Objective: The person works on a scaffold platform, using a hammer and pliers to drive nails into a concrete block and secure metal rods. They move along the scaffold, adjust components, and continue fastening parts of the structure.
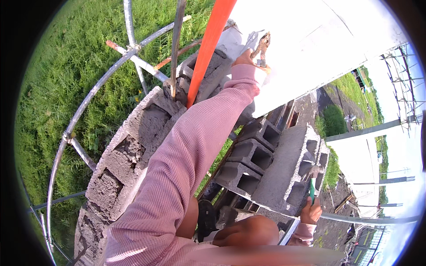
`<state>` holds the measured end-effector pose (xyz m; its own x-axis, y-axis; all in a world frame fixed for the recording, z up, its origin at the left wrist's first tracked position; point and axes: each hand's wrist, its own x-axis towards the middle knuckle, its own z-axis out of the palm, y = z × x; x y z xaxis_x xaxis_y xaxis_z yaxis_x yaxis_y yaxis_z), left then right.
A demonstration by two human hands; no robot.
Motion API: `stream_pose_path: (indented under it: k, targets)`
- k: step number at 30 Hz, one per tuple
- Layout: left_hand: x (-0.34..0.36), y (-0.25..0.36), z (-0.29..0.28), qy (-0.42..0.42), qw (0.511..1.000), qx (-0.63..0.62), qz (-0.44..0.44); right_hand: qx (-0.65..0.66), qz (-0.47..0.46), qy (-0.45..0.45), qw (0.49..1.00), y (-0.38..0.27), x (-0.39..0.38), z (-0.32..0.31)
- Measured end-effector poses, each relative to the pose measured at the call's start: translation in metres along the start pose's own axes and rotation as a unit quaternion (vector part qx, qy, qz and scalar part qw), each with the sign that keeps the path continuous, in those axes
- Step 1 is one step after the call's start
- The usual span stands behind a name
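Note:
My left arm, in a ribbed pink sleeve, reaches up and away to the bright white wall. There my left hand (246,58) is closed around a rusty, irregular metal piece (263,43), whose exact kind I cannot make out. Low on the right, my right hand (311,211) grips the green handle of a hammer (313,185). The hammer's head is up, in front of the hollow concrete blocks (279,170). Under my left arm runs a block wall (133,153), its cavities partly filled with rough grey mortar.
An orange bar (211,51) and a thin grey rod (176,48) stand at the wall's far end. Curved metal scaffold pipes (84,103) cross on the left above grass. My bent knee (248,232) is near the stacked blocks. More scaffold pipes (368,131) extend at right.

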<state>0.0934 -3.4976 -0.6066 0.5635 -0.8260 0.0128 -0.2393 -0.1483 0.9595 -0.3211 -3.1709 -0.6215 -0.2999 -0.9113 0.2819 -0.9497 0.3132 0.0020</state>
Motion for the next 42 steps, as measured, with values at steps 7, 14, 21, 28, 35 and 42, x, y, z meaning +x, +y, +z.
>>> stream_pose_path:
  k: [7,14,21,28,35,42]
  targets:
    - [0.037,-0.008,0.039,-0.037,0.971,-0.236,-0.03,0.467,0.016,-0.039,0.883,-0.084,0.024,-0.058]
    - [0.052,-0.02,0.081,-0.146,0.819,-0.535,-0.148,0.513,-0.06,-0.071,0.853,-0.158,0.031,-0.077]
    - [0.048,-0.021,0.076,-0.155,0.8,-0.577,-0.06,0.496,-0.087,-0.127,0.854,-0.192,0.03,-0.079]
    - [0.045,-0.014,0.072,-0.102,0.918,-0.381,0.03,0.451,-0.081,-0.146,0.877,-0.204,0.026,-0.078]
    - [0.023,-0.011,0.034,-0.082,0.949,-0.295,0.081,0.404,-0.126,-0.17,0.89,-0.229,0.034,-0.082]
    - [0.035,-0.019,0.052,-0.062,0.97,-0.23,0.056,0.4,-0.171,-0.17,0.884,-0.253,0.04,-0.081]
